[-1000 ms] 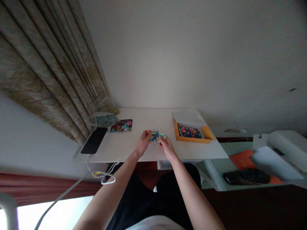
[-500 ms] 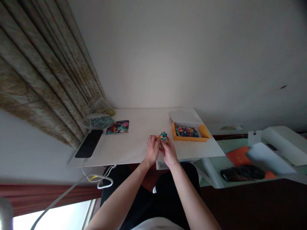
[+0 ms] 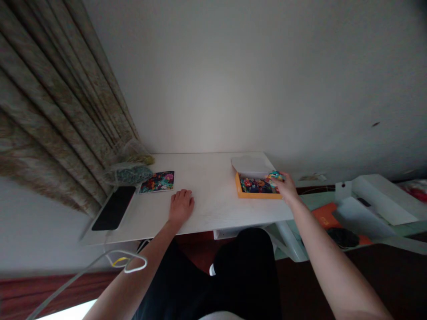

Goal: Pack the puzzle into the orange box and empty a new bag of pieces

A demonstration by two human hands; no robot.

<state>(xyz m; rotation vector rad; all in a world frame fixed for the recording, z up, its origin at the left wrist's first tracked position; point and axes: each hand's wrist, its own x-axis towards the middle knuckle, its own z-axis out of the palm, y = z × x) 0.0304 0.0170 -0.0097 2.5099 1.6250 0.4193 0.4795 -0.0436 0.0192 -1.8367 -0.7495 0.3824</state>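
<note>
My right hand [image 3: 287, 186] is closed around a small bunch of colourful jigsaw puzzle pieces [image 3: 275, 175], which it holds over the right end of the yellow box [image 3: 260, 195]. The box's white lid is raised at the back. Inside it lies a dark, brightly patterned layer [image 3: 255, 185], too small to make out in detail. My left hand [image 3: 182, 204] rests palm down on the white table [image 3: 210, 191], its fingers loosely stretched and nothing visible in it. Just beyond that hand, to the left, lies a colourful picture card [image 3: 160, 181].
A black phone-like slab [image 3: 114, 208] lies at the table's left edge, below clear bags [image 3: 128, 172] with green and yellowish contents. A white cable [image 3: 136, 266] hangs at the front left. To the right, a lower glass surface carries a white box [image 3: 383, 200] and an orange sheet [image 3: 325, 216].
My hands have parted. The right one has carried the jigsaw puzzle pieces right, over the yellow box; the left has let go and moved left onto the table. The view has shifted slightly right.
</note>
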